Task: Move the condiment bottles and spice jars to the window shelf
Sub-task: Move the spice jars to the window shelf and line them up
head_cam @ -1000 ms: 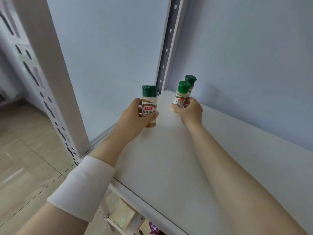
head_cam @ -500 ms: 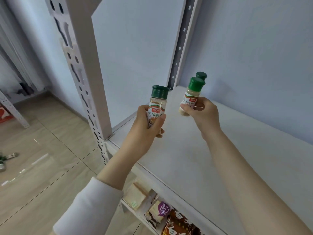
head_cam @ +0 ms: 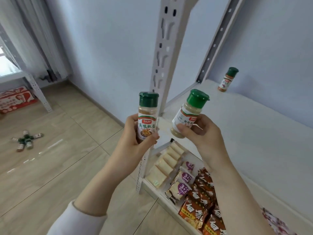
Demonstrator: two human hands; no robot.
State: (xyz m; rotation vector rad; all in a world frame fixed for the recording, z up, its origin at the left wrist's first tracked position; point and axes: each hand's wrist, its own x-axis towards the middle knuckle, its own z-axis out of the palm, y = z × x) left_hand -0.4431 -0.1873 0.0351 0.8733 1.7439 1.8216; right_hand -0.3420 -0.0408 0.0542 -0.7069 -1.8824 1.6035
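There, the left hand clamped its fingers on an upright jar, the right hand on a tilted jar, both out past the front corner of the shelf, seemingly for carrying, a third jar at its back edge.

Clear plastic spice jars, glossy tile floor, matt shelf.

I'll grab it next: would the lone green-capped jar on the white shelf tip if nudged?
Probably: the small green-capped jar of reddish powder stands tall and narrow on the white shelf. Likely light: small, powder-filled. Toppled, its round body might roll.
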